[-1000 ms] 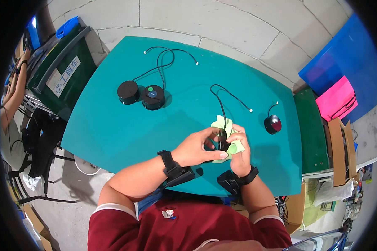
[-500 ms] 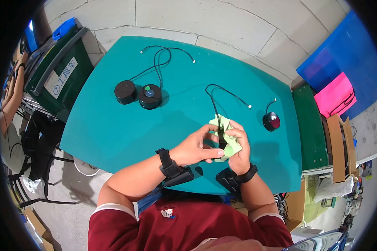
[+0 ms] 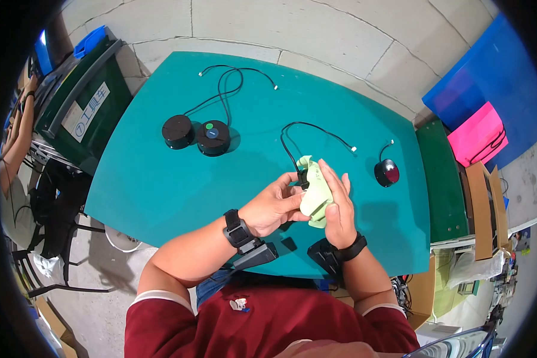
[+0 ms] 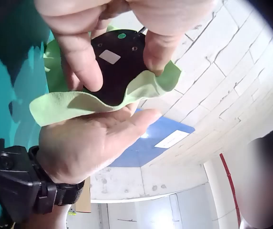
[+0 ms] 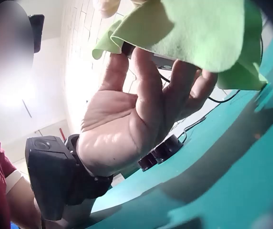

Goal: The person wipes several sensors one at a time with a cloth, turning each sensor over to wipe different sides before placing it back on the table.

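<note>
My left hand [image 3: 272, 207] grips a round black puck-shaped device [image 4: 119, 78] by its sides. In the left wrist view its flat face carries a green dot and a pale label. A thin black cable [image 3: 284, 142] runs from it over the table to a white plug. Against the device's other side lies a light green cloth [image 3: 317, 194], wavy at its edges. My right hand [image 3: 339, 209] presses flat on the cloth from the right, fingers straight. That covered side of the device is hidden.
Two similar black devices [image 3: 213, 138] with cables sit at the left of the green table [image 3: 250, 95]. A smaller one with a shiny dark top [image 3: 386, 173] stands at the right. A green cart [image 3: 83, 107] is beyond the left edge, a pink bag [image 3: 477, 134] beyond the right.
The device and cloth have turned, so the cloth now faces the right palm. My right fingers have straightened from a curled hold. The cable's near end has shifted left.
</note>
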`<action>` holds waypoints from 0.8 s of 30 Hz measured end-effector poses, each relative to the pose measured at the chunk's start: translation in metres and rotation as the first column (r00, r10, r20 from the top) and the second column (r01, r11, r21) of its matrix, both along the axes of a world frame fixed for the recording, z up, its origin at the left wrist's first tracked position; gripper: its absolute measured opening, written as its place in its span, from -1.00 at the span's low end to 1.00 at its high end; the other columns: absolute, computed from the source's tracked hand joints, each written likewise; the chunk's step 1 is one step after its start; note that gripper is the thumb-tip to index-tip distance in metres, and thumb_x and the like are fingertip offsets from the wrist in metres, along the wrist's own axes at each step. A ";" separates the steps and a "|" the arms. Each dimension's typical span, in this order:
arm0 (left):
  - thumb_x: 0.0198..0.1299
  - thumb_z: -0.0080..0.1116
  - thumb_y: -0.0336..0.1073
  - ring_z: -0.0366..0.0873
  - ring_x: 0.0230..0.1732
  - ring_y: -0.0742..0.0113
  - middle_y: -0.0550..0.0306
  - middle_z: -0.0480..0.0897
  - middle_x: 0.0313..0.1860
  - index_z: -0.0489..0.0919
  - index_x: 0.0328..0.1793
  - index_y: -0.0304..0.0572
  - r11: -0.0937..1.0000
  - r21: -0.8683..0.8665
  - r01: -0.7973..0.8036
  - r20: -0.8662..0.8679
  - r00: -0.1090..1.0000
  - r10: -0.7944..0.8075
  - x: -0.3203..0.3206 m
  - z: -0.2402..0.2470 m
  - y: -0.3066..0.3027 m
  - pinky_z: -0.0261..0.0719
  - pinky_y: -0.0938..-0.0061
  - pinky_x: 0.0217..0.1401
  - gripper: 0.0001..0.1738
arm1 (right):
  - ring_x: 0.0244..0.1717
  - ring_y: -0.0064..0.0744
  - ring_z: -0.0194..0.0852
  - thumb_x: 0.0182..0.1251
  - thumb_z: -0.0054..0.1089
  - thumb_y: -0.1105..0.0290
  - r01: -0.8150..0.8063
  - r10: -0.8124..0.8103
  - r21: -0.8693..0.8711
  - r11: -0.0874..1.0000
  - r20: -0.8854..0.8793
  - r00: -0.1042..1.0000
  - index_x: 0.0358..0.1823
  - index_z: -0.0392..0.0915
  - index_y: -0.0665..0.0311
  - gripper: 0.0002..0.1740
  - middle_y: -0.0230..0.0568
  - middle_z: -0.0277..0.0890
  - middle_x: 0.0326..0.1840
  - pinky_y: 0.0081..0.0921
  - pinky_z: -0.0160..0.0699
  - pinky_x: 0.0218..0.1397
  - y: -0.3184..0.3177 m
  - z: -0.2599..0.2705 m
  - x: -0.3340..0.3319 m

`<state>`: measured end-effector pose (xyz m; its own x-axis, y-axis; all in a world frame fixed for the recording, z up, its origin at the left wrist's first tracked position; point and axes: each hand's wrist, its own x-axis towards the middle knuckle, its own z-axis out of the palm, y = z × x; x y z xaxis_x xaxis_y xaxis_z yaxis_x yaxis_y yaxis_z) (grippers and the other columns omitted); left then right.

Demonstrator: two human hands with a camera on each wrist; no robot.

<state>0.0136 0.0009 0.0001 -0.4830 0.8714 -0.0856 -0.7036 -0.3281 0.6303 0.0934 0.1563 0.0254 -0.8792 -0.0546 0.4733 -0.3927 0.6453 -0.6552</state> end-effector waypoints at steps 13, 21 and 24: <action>0.08 0.23 -0.30 0.48 -0.02 0.43 0.14 0.38 0.08 0.08 0.33 -0.15 0.980 -0.187 0.075 -0.244 0.962 -0.120 0.004 0.001 -0.001 0.61 0.62 -0.18 -0.26 | 0.14 -0.06 0.22 0.32 -0.10 0.21 -0.111 0.127 -0.268 0.957 0.041 0.991 0.00 0.30 0.30 -0.65 0.12 0.23 0.08 -0.27 0.26 0.15 0.001 -0.009 0.001; 0.13 0.17 -0.35 0.50 -0.07 0.43 0.14 0.39 0.00 0.12 0.30 -0.20 0.987 -0.135 0.093 -0.237 0.964 -0.123 0.006 0.009 -0.001 0.60 0.67 -0.17 -0.35 | 0.11 -0.03 0.21 0.26 0.03 0.25 -0.166 0.151 -0.189 0.968 -0.091 0.984 -0.06 0.32 0.25 -0.69 0.12 0.21 0.10 -0.21 0.27 0.12 0.004 -0.010 0.001; 0.15 0.15 -0.33 0.50 -0.06 0.44 0.13 0.41 0.04 0.09 0.33 -0.20 0.985 -0.120 0.122 -0.226 0.963 -0.147 0.004 0.007 -0.002 0.60 0.67 -0.16 -0.33 | 0.13 0.00 0.19 0.24 0.06 0.24 -0.177 0.160 -0.112 0.978 -0.142 0.977 -0.06 0.31 0.21 -0.68 0.11 0.20 0.12 -0.18 0.26 0.13 0.005 -0.015 0.000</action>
